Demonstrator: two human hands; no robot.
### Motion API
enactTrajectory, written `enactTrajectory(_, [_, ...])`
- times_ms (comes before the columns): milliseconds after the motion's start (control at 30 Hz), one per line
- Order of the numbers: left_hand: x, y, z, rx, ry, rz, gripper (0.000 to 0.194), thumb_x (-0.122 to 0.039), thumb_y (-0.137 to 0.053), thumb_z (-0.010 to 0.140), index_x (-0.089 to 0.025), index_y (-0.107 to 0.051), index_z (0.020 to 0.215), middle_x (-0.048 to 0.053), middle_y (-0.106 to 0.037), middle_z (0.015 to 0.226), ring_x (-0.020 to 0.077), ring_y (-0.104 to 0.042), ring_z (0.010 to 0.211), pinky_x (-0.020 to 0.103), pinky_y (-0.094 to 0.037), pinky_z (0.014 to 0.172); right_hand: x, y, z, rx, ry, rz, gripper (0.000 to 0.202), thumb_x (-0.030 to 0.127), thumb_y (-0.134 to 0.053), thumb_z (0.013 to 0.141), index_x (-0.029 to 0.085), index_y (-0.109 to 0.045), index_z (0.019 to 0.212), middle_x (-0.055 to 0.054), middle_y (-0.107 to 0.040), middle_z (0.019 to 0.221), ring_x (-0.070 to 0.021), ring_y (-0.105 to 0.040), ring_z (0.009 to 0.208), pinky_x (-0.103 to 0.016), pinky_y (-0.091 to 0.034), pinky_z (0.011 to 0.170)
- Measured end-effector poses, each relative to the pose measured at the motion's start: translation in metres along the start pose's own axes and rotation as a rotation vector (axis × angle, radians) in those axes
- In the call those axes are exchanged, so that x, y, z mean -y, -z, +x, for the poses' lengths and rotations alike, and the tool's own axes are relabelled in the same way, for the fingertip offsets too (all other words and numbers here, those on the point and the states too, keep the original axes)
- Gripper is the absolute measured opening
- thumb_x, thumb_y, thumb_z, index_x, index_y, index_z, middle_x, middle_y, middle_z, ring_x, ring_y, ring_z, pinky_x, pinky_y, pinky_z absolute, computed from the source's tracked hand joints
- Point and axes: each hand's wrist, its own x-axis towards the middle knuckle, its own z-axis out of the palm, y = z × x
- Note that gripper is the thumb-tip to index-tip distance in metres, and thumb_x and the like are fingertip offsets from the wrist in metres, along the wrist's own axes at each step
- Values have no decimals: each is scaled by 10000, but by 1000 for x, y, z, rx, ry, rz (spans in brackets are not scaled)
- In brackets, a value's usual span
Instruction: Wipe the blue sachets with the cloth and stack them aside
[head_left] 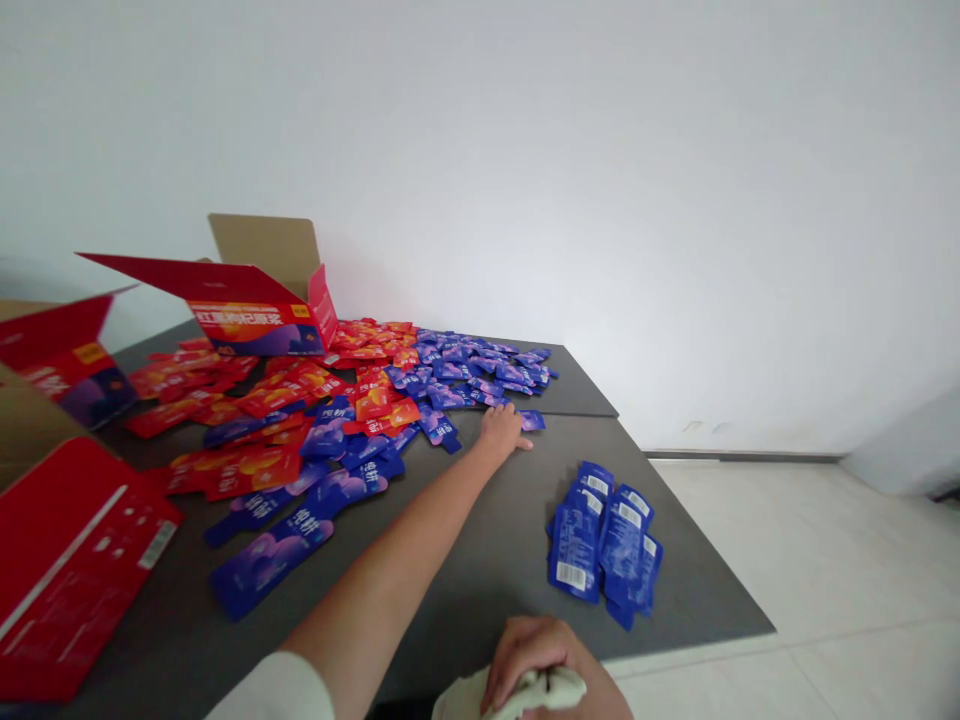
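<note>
My left hand [502,432] reaches across the dark table to the near edge of a spread of blue sachets [450,370]. Its thumb stands apart from the fingers, and a single blue sachet [532,420] lies right beside the fingertips; whether they touch it is hidden. At the bottom edge, my right hand [551,655] is closed around a bunched piece of pale cloth [540,692]. Beyond that hand, several blue sachets [606,540] lie overlapped in a small pile, barcode sides up.
Red sachets [292,385] lie heaped at the left, mixed with blue ones. An open red carton [259,325] stands behind them, with more open cartons [82,570] at the left edge. The table [697,580] ends at the right above a pale tiled floor; a white wall rises behind.
</note>
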Motion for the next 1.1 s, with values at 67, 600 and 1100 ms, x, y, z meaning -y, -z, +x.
enactTrajectory(67, [-2,3,8,15,10,16,378,-384,-656,998,-178,-619,1313,114,-628,1336,258,-653,1141,481,-574,957,2,0,2,10,16,6,361,530,-863,782,211,-846,950,-87,-770,864,-186,-704,789,-260,-518,696])
enactTrajectory(600, [-34,14,-4,98,52,-105,382,-373,-664,994,-164,-619,1312,121,-634,1320,254,-662,1120,466,-583,940,4,0,3,23,16,13,376,555,-841,796,210,-858,944,-89,-771,834,-181,-695,763,-258,-508,688])
enactTrajectory(1100, [-32,71,-203,80,282,-700,336,-325,-329,1096,-174,-526,1322,73,-757,1023,139,-729,640,225,-547,608,10,5,1,106,45,64,291,442,-901,772,233,-852,969,-87,-794,889,-180,-694,820,-262,-515,729])
